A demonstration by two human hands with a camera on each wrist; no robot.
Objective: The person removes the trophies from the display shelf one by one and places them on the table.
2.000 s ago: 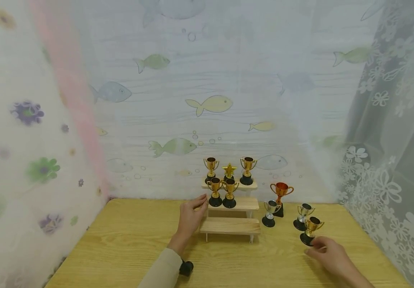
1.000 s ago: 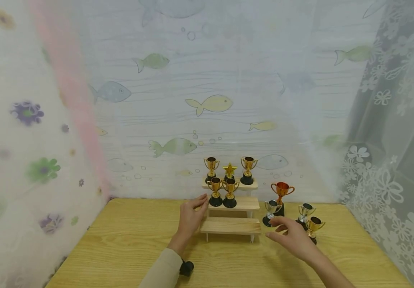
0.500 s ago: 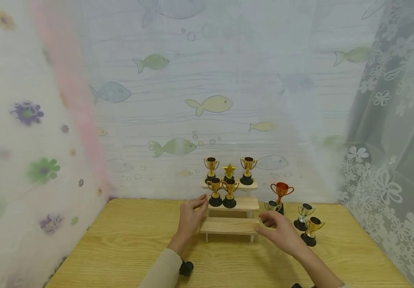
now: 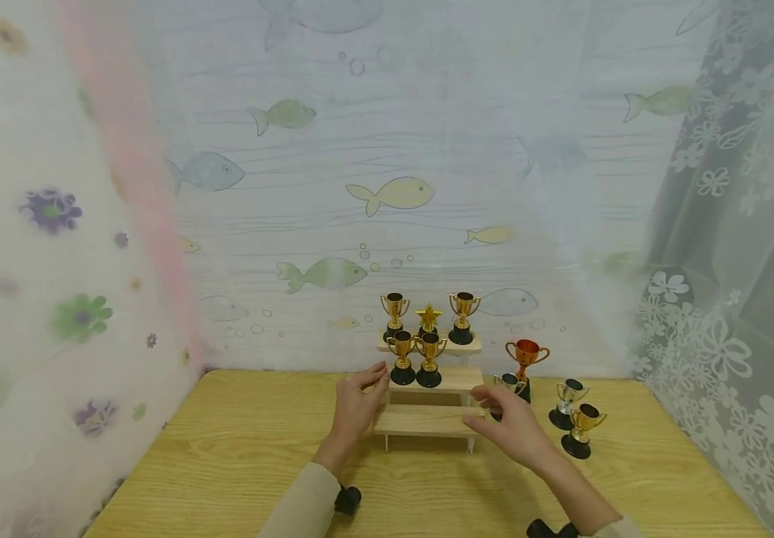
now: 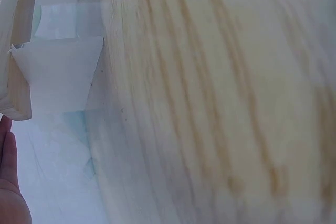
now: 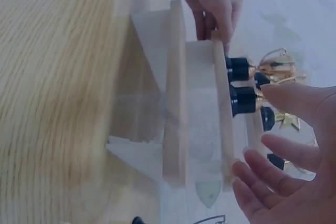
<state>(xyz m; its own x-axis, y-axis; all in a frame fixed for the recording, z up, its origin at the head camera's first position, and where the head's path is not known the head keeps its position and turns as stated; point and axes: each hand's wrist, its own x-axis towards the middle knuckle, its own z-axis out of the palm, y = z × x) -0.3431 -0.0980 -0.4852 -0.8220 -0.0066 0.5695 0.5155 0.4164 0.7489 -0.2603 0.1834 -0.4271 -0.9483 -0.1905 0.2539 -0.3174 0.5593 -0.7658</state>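
A three-step wooden display stand (image 4: pixel 427 421) holds small trophies. Two gold cup trophies (image 4: pixel 464 317) flank a gold star trophy (image 4: pixel 429 319) on the top step. Two more gold cups (image 4: pixel 430 360) stand at the left of the middle step. My left hand (image 4: pixel 356 407) holds the left end of the middle step, with fingers (image 6: pixel 226 24) on either side of the board. My right hand (image 4: pixel 511 426) hovers at the stand's right end, fingers spread and apart with nothing between them. In the left wrist view, blurred wood fills most of the picture.
Right of the stand on the wooden table (image 4: pixel 239 463) are a red cup trophy (image 4: pixel 527 353), a silver cup (image 4: pixel 509 382) partly hidden behind my right hand, another silver cup (image 4: pixel 570 396) and a gold cup (image 4: pixel 586 424). A fish-patterned curtain (image 4: pixel 427 149) hangs behind.
My right hand has left the base of the gold cup at the right and moved left to the stand's right end. The trophies and my left hand stay put.
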